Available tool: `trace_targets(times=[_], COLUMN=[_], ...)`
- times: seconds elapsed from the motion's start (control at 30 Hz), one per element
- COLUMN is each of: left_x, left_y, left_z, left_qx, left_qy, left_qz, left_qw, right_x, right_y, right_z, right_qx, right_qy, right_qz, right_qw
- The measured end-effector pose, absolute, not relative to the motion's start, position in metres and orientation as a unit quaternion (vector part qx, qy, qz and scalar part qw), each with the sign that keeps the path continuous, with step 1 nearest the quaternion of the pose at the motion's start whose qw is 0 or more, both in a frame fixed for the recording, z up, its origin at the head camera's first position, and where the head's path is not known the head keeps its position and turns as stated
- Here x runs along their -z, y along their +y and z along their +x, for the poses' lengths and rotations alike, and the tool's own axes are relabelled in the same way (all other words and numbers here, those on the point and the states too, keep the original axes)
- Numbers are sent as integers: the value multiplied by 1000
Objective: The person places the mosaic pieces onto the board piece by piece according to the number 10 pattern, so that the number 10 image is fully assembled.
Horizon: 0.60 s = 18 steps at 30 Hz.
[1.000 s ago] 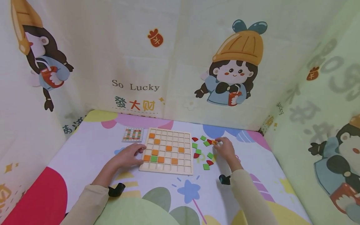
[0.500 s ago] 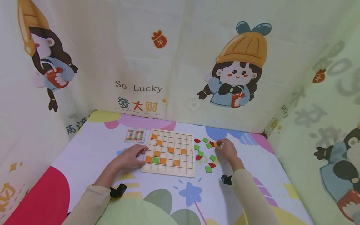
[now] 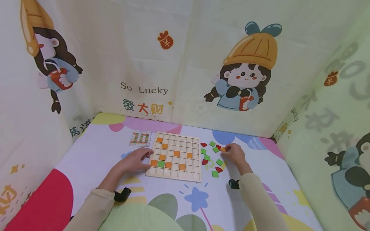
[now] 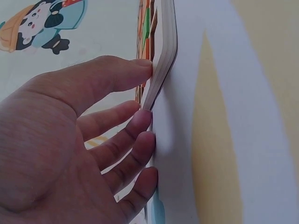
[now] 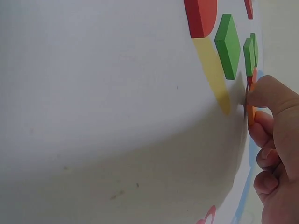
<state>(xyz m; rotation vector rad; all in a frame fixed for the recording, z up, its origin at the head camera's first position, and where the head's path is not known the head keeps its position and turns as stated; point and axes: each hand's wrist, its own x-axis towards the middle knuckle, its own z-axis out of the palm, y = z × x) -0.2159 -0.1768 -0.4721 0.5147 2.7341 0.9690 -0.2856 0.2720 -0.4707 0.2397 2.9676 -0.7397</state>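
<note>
A wooden grid board (image 3: 196, 178) lies on the table, holding several orange square tiles (image 3: 176, 153) and one green tile (image 3: 161, 164) in its cells. My left hand (image 3: 136, 160) touches the board's left edge; in the left wrist view its thumb (image 4: 140, 67) lies against the rim near a corner, the other fingers loosely bent beside it. Right of the board, my right hand (image 3: 236, 155) pinches an orange square tile (image 5: 252, 112) between thumb and fingers, low over the tabletop. A red quarter-round piece (image 3: 218, 146) is close to that tile.
Several loose green squares (image 3: 215, 174) and red quarter-round pieces (image 3: 218, 169) lie scattered between the board and my right hand. A small card (image 3: 140, 138) printed with a coloured grid pattern lies left of the board. Printed curtains (image 3: 185, 64) surround the table's back and sides.
The head view has shifted slightly, so everything appears a little further right. The orange tile at my right fingertips has drawn slightly away from the red piece. My left hand stays at the board's edge.
</note>
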Motion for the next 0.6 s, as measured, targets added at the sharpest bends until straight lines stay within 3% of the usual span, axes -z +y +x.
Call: trace_targets(times=[0.6], left_x=[467], left_y=[-174], left_z=[-213], left_qx=[-320], left_qy=[925], left_qz=[176], left_qw=[100], right_x=[460], right_y=[248], right_z=[-286], right_qx=[268], right_qy=[961], right_qz=[61], right_qw=[-3])
